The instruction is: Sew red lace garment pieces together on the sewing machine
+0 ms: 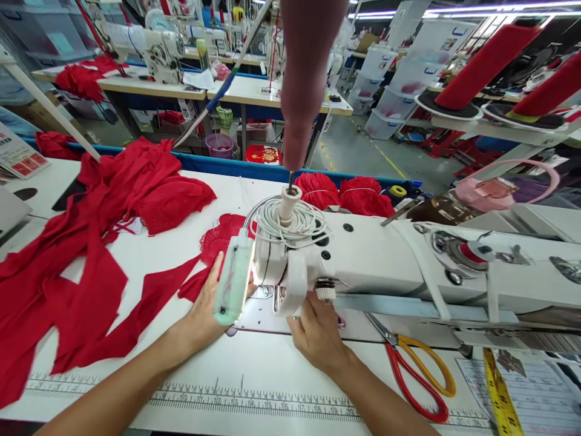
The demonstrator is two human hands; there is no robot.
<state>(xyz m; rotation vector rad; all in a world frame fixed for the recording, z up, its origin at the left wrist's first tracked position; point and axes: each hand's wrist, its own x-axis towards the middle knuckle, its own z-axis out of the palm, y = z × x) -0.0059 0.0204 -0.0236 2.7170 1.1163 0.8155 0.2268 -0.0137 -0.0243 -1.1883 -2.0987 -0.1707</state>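
Observation:
A white sewing machine (376, 248) stands in front of me, its head above the metal needle plate. My left hand (206, 312) lies at the left of the head with fingers stretched out over a red lace-edged cloth piece (222, 236); a pale green lamp (233, 281) hides part of it. Close to the needle area, my right hand (318, 333) has its fingers drawn together; the tips are behind the machine head, so what they grip is hidden. Red and yellow-handled scissors (420, 369) lie right of this hand.
Long red cloth pieces (104, 242) cover the table's left side. A printed ruler (254, 402) runs along the front edge. At right are a yellow tape measure (502, 393), written paper (535, 387) and red thread cones (488, 63). Two red bundles (365, 195) sit behind the machine.

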